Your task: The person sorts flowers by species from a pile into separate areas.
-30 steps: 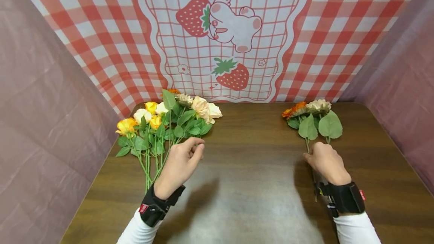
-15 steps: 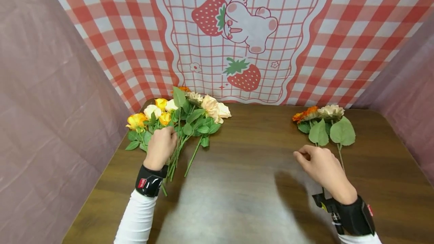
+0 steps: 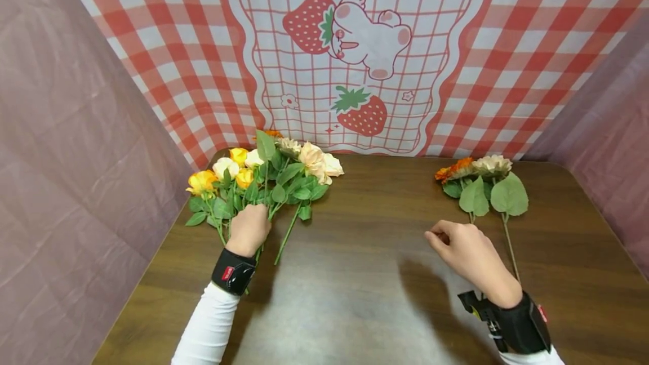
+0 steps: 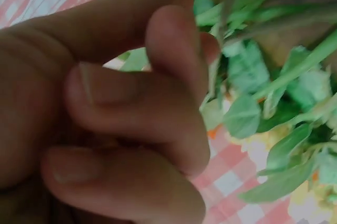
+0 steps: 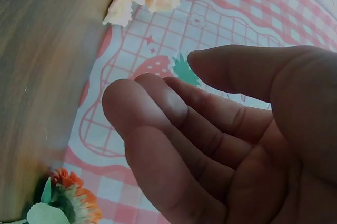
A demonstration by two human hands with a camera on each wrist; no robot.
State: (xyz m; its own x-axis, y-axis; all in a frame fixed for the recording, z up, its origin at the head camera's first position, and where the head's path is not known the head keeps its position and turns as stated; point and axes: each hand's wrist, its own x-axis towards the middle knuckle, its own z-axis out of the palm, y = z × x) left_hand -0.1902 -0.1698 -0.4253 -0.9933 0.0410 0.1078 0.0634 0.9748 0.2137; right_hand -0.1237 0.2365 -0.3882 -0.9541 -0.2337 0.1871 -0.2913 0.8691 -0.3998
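My left hand (image 3: 249, 228) is over the stems of the artificial flower bunch at the left of the table. Its fingers curl tightly, and thumb and forefinger appear to pinch a thin flower stem (image 4: 227, 8); the contact is partly hidden. The bunch has yellow roses (image 3: 201, 182), peach roses (image 3: 313, 161) and green leaves. My right hand (image 3: 469, 252) hovers over the table at the right, fingers loosely curved and holding nothing. Behind it lie an orange flower (image 3: 458, 167) and a cream flower (image 3: 493, 165) with broad leaves (image 3: 509, 195).
The dark wooden table (image 3: 350, 286) spreads between the two flower groups. A red checked strawberry cloth (image 3: 360, 111) hangs along its back edge. Pinkish curtains (image 3: 86, 128) flank both sides. A single green stem (image 3: 286, 239) sticks out toward the table's middle.
My left hand has moved left onto the bunch's stems, then slightly toward me. The right hand has come off the right-hand stems and moved a little left. The view has shifted slightly.
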